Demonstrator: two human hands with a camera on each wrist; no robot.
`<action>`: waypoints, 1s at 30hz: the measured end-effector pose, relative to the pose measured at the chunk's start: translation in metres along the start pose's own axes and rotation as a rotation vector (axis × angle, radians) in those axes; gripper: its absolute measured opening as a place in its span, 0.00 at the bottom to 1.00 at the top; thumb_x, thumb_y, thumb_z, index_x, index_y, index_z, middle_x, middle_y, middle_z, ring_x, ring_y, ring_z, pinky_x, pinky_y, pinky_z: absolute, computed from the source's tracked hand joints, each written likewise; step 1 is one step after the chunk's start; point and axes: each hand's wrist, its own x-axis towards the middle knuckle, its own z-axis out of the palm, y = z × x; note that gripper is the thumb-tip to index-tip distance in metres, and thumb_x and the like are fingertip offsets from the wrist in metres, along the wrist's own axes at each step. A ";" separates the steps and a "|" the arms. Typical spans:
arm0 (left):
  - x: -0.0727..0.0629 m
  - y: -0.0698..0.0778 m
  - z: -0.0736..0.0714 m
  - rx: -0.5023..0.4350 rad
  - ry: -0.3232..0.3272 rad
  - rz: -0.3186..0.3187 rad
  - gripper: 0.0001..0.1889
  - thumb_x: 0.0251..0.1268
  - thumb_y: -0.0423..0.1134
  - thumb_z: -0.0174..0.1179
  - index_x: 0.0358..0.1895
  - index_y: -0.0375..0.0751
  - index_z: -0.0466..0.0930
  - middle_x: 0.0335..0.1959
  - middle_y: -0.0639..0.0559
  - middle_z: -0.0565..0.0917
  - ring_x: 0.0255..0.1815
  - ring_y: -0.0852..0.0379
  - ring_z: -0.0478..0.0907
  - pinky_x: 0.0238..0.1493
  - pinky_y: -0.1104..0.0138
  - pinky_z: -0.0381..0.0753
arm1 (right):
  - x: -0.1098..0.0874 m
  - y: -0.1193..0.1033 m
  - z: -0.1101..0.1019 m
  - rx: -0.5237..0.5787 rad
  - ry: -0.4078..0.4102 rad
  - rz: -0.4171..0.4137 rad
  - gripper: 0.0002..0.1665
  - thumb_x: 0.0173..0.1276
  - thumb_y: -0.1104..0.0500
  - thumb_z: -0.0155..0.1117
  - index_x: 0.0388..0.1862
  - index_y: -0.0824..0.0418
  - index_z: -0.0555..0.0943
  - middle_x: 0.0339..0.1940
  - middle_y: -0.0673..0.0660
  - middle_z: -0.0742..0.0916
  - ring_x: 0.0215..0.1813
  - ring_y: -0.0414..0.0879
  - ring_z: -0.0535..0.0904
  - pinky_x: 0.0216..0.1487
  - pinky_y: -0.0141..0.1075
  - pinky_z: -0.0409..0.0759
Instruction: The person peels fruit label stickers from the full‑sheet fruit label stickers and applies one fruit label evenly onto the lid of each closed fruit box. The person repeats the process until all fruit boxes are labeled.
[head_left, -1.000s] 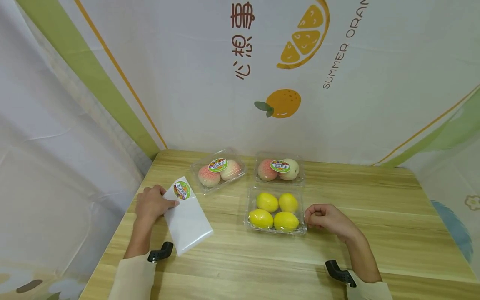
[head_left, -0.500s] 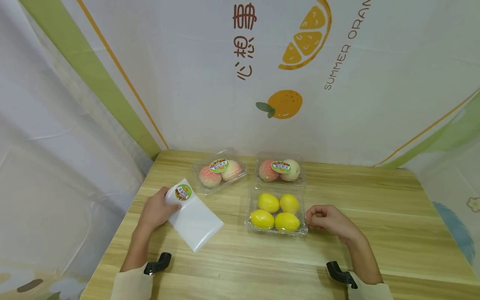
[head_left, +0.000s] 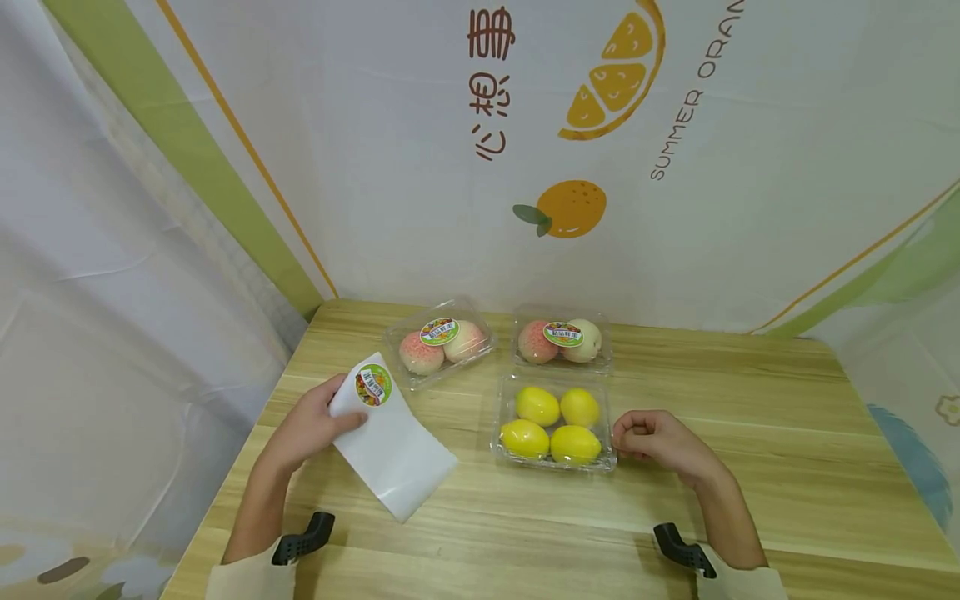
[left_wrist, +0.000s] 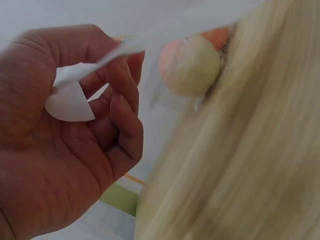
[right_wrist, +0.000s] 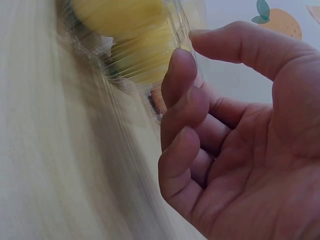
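Sticker sheet (head_left: 393,454) in the left hand (head_left: 311,425), lemon box (head_left: 506,396) by the right hand (head_left: 663,442)

Closest to me are two sleeves, a dark clip (head_left: 303,540) poking out at the left wrist, over the bare front of the wooden table (head_left: 480,542). Just beyond, the left thumb and fingers pinch the white strip near its far end, right beside the round sticker (head_left: 373,385). Its long axis slants from that grip toward the person and to the right, so the loose end points in front of the box; whether that end touches wood, I can't tell.

Across a gap to the right sits the box of four lemons (head_left: 576,444). The right hand is far nearer to it, fingers curled at its right edge; I can't tell whether they pinch the rim. No label shows on this one.

Farther back, two labelled peach boxes (head_left: 602,362) stand before a printed curtain (head_left: 420,208).
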 end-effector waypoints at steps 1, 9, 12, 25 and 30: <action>-0.001 0.003 0.000 -0.033 -0.022 0.009 0.27 0.72 0.26 0.67 0.71 0.23 0.73 0.49 0.35 0.87 0.40 0.46 0.87 0.37 0.58 0.88 | 0.000 0.000 0.000 -0.001 0.000 0.002 0.08 0.77 0.67 0.63 0.45 0.74 0.82 0.34 0.56 0.83 0.34 0.42 0.75 0.36 0.34 0.77; -0.001 0.025 0.014 -0.161 -0.172 0.062 0.27 0.71 0.24 0.64 0.71 0.20 0.71 0.50 0.37 0.87 0.43 0.47 0.87 0.40 0.59 0.88 | 0.000 0.000 0.000 -0.008 0.004 0.008 0.08 0.77 0.66 0.63 0.45 0.73 0.82 0.35 0.56 0.83 0.35 0.43 0.76 0.37 0.34 0.78; 0.000 0.031 0.021 -0.190 -0.209 0.077 0.29 0.70 0.24 0.65 0.71 0.19 0.70 0.50 0.37 0.86 0.43 0.46 0.86 0.40 0.59 0.88 | 0.000 0.001 0.000 -0.008 0.004 0.010 0.08 0.77 0.66 0.63 0.45 0.73 0.83 0.35 0.56 0.83 0.35 0.43 0.76 0.37 0.34 0.77; 0.007 0.049 0.054 -0.277 -0.337 0.124 0.29 0.67 0.24 0.65 0.70 0.19 0.70 0.47 0.38 0.88 0.41 0.48 0.89 0.39 0.59 0.90 | 0.000 0.000 0.001 -0.013 0.010 0.015 0.08 0.75 0.67 0.63 0.45 0.73 0.83 0.35 0.56 0.83 0.36 0.43 0.76 0.37 0.35 0.77; 0.011 0.061 0.068 -0.305 -0.364 0.145 0.29 0.65 0.25 0.67 0.68 0.20 0.71 0.47 0.39 0.88 0.42 0.49 0.89 0.40 0.59 0.91 | 0.001 0.000 0.001 -0.014 0.011 0.019 0.08 0.76 0.66 0.63 0.45 0.72 0.83 0.35 0.56 0.84 0.36 0.44 0.76 0.38 0.35 0.78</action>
